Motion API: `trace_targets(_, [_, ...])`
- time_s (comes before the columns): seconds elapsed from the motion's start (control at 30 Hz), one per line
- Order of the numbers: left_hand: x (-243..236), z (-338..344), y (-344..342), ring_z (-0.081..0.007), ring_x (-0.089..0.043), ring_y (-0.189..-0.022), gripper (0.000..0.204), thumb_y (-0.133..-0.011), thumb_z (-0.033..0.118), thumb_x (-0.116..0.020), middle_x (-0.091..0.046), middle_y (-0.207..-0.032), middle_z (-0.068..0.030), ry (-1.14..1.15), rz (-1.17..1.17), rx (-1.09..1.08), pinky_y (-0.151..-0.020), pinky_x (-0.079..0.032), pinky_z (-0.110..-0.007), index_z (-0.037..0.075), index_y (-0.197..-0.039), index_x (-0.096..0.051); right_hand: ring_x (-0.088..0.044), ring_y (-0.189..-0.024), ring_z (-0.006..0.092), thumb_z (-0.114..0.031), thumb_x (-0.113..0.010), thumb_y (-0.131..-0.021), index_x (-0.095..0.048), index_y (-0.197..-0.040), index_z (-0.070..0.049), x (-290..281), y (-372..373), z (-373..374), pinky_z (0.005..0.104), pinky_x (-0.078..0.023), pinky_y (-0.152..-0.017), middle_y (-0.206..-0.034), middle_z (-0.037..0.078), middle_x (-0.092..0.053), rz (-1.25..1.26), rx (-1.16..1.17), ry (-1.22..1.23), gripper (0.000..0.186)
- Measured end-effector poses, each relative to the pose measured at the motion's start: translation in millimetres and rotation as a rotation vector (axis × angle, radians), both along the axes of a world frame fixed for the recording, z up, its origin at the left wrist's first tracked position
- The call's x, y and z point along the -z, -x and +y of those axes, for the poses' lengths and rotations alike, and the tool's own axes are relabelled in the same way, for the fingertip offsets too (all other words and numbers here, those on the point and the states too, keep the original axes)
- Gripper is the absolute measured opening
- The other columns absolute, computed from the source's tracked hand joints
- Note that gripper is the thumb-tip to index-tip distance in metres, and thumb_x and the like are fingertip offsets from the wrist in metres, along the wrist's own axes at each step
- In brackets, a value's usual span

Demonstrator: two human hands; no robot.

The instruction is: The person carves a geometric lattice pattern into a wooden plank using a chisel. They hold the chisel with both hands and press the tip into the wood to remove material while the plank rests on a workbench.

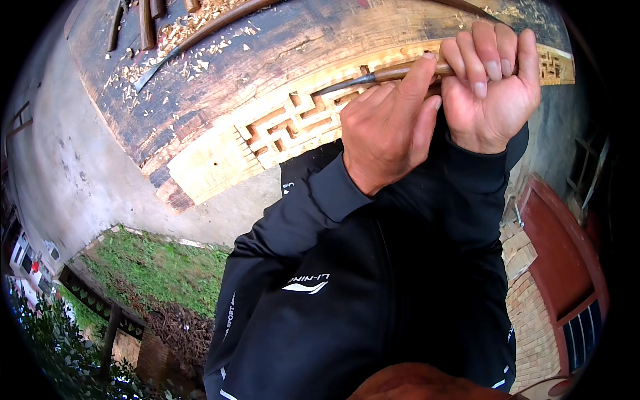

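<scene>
A long pale wooden board (217,157) with a carved geometric lattice lies along the near edge of the table. A chisel (393,74) slants low over it, its dark metal blade meeting the carved grooves. My left hand (387,133) is closed at the front of the wooden handle, one finger crossing over it and the hand's side resting against the board. Farther right, my right hand (490,93) curls its fingers over the rear of the same handle, palm turned up. The handle's end is hidden within that hand.
The worn dark wooden table (280,53) carries scattered wood shavings (193,33). Another chisel (207,32) lies beyond the board, with several wooden tool handles (146,23) at the far left. Concrete ground and grass (160,263) lie left of me; a reddish-brown panel (557,247) stands at right.
</scene>
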State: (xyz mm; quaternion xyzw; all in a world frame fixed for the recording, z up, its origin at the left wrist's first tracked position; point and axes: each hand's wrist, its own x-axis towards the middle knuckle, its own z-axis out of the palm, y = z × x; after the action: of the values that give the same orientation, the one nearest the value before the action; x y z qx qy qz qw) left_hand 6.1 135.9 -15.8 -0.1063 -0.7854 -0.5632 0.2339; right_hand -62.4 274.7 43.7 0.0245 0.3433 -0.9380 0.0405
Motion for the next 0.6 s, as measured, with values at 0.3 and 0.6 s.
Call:
trace_targets(0.3, [-8,0,-2,-0.0249,-0.076,-0.077,0.066,-0.088,0.005,-0.086,-0.082,-0.107,-0.0153,0.041,0.071,0.108,-0.067,-0.057,-0.034,-0.004,-0.15,-0.066,-0.032,-0.049,0.011,-0.037,-0.046,-0.12,-0.042,-0.072,-0.017,-6,-2,17,0.03,-0.031,-0.055,-0.067,-0.001,-0.045,-0.076,0.006,0.168,0.052])
trace_targets(0.6, [-9,-3,-4,-0.0245,-0.076,-0.075,0.073,-0.086,0.003,-0.088,-0.082,-0.111,-0.0161,-0.025,0.007,0.109,-0.068,-0.058,-0.034,-0.005,-0.154,-0.062,-0.031,-0.048,0.0114,-0.04,-0.04,-0.121,-0.04,-0.07,-0.017,-23,3,-3,0.0299,-0.029,-0.053,-0.064,0.0,-0.044,-0.008,0.02,-0.071,0.056])
